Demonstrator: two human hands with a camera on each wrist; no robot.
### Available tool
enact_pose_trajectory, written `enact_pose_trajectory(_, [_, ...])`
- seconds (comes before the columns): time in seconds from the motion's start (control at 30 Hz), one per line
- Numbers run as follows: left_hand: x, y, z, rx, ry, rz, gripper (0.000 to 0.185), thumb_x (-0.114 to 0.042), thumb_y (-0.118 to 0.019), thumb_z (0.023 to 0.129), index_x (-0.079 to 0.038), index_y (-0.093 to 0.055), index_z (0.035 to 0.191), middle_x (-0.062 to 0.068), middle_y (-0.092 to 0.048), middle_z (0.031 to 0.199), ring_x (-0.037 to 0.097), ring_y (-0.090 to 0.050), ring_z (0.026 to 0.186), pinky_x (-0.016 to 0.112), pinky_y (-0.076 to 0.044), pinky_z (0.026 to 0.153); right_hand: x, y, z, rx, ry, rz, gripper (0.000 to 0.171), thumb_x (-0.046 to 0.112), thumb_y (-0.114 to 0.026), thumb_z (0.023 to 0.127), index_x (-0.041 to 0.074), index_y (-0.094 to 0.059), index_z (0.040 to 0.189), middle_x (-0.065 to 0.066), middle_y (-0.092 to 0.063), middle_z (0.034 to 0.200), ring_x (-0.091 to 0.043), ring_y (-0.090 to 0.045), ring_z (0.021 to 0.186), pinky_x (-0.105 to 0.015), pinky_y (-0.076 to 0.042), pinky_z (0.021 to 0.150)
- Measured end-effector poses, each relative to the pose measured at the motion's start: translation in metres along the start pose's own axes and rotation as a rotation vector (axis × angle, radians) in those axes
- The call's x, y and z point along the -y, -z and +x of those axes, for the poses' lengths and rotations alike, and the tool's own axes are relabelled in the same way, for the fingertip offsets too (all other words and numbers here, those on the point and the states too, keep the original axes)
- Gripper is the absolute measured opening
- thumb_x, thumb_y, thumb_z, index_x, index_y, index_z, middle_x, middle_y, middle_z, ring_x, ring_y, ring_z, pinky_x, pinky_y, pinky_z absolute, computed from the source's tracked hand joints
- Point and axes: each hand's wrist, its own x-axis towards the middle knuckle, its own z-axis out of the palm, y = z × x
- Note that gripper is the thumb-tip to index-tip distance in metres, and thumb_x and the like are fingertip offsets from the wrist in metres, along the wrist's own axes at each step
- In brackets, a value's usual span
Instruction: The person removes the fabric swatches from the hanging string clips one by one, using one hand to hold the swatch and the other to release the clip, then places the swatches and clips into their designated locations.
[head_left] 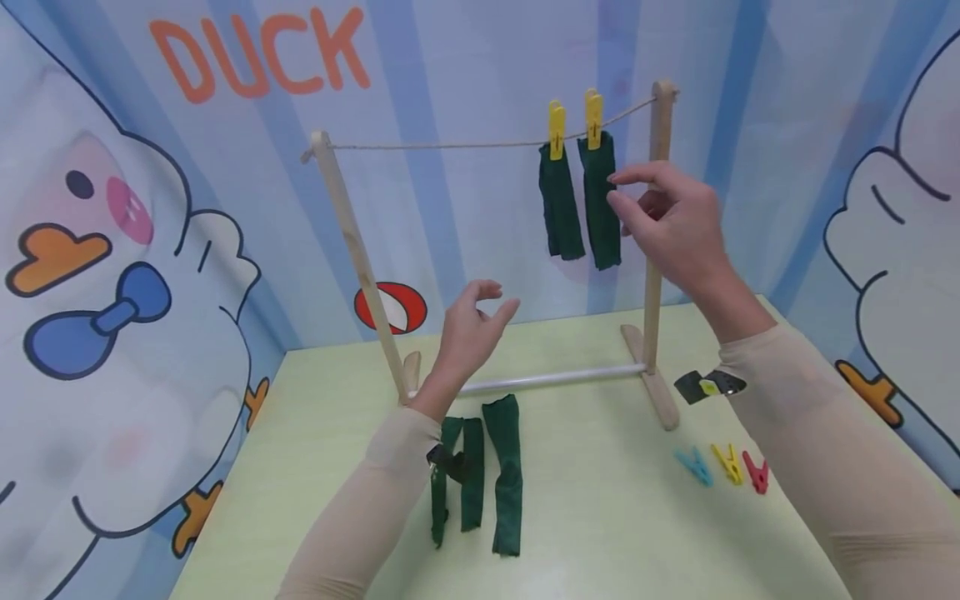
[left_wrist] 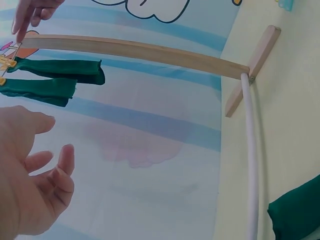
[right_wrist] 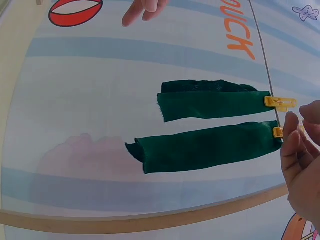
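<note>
Right hand (head_left: pixel 672 221) near two hanging cloths (head_left: pixel 562 204), two pegs (head_left: pixel 557 131).

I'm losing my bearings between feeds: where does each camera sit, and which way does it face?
Head: on the head, facing forward and down at the rack; left hand, right hand and sleeves show.
Left wrist: facing past the left hand, picture sideways, table at right; right fingers show top left.
Right wrist: facing the clothesline, turned the other way, table at left; right hand at right edge, left fingers at top.
Both wrist views share the hung green cloths and yellow clips.
</note>
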Motion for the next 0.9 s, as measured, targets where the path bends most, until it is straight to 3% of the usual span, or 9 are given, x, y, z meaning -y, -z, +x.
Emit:
enact_pose_trajectory(0.17, [-0.004,-0.001,0.008,-0.016,-0.041,-0.006,0.044,-0.037,-0.066,0.098,-0.014,-0.055,0.133,0.001,-0.062,0.128,0.016,-0.060,0.073,0.032,-0.051,0.067,0.007,-0.001,0.019,0.038,0.107,-0.009,0.029,0.010,-0.066,0.097,0.002,-0.066,0.125,-0.002,-0.063,0.132,-0.002,-0.059,0.065,-0.015,-0.048,0.063])
enact_pose_trajectory(0.37, [-0.017,-0.001,0.027,0.017,-0.119,-0.033,0.054,-0.035,-0.066,0.098,-0.013,-0.047,0.144,0.004,-0.057,0.139,0.016,-0.062,0.070,0.030,-0.052,0.065,0.022,0.005,0.053,0.121,0.207,-0.201,0.040,0.014,-0.061,0.101,0.006,-0.057,0.139,0.002,-0.052,0.147,-0.004,-0.060,0.070,-0.011,-0.046,0.069])
enact_pose_trajectory(0.53, [-0.030,-0.001,0.035,-0.004,-0.129,-0.092,0.056,-0.030,-0.068,0.097,-0.013,-0.045,0.145,0.004,-0.056,0.140,0.017,-0.063,0.068,0.030,-0.053,0.066,0.033,0.008,0.075,0.220,0.173,-0.271,0.047,0.020,-0.055,0.104,0.014,-0.047,0.149,0.003,-0.047,0.152,-0.014,-0.064,0.075,-0.011,-0.045,0.072])
enact_pose_trajectory(0.67, [-0.037,-0.007,0.039,0.010,-0.129,-0.144,0.057,-0.030,-0.067,0.098,-0.013,-0.044,0.146,0.003,-0.056,0.141,0.018,-0.065,0.070,0.030,-0.053,0.068,0.036,0.010,0.084,0.288,0.106,-0.294,0.048,0.022,-0.049,0.106,0.018,-0.042,0.153,0.002,-0.046,0.152,-0.013,-0.063,0.076,-0.013,-0.047,0.073])
enact_pose_trajectory(0.73, [-0.041,-0.011,0.041,0.016,-0.118,-0.165,0.058,-0.030,-0.067,0.098,-0.013,-0.043,0.147,0.002,-0.055,0.141,0.017,-0.065,0.071,0.030,-0.053,0.069,0.036,0.009,0.086,0.314,0.074,-0.303,0.046,0.023,-0.042,0.108,0.020,-0.040,0.154,-0.003,-0.059,0.136,-0.014,-0.061,0.074,-0.018,-0.048,0.071])
enact_pose_trajectory(0.83, [-0.048,-0.016,0.044,0.019,-0.100,-0.195,0.060,-0.030,-0.068,0.097,-0.013,-0.042,0.148,0.002,-0.055,0.142,0.017,-0.065,0.072,0.029,-0.053,0.071,0.033,0.009,0.087,0.339,0.060,-0.307,0.045,0.021,-0.032,0.110,0.019,-0.040,0.154,-0.012,-0.069,0.098,-0.020,-0.061,0.075,-0.031,-0.041,0.096])
enact_pose_trajectory(0.9, [-0.054,-0.019,0.046,0.020,-0.092,-0.207,0.061,-0.031,-0.068,0.097,-0.014,-0.041,0.149,0.002,-0.054,0.143,0.018,-0.065,0.072,0.029,-0.054,0.073,0.031,0.008,0.087,0.348,0.057,-0.310,0.045,0.019,-0.028,0.110,0.017,-0.040,0.154,-0.014,-0.064,0.076,-0.024,-0.062,0.079,-0.044,-0.025,0.109])
